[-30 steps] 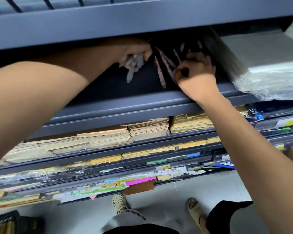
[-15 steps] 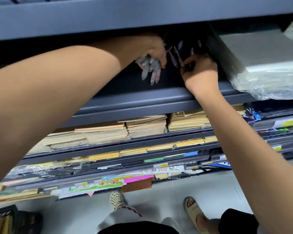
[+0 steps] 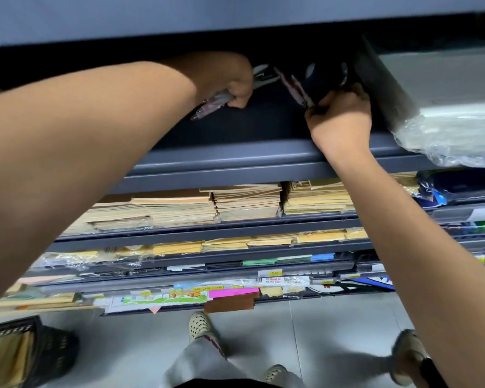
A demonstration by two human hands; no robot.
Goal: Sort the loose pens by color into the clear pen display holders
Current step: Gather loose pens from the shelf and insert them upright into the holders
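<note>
Pens (image 3: 209, 107) jut below left hand (image 3: 230, 79); right hand (image 3: 339, 116) pinches more.

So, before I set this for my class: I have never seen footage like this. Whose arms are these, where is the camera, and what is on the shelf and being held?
There is no machine here. A person wears one wide-angle camera on the head, looking forward and down, so both arms reach away from you. This single view shows a dark grey shelf. The left hand grips a bundle of pens. The right hand seems to pinch the near ends of some reddish pens lying on that shelf. A plastic-wrapped package sits at the right. The lower shelves carry stacks of tan paper goods. I cannot make out any clear holders, as the back of the shelf is too dark.
</note>
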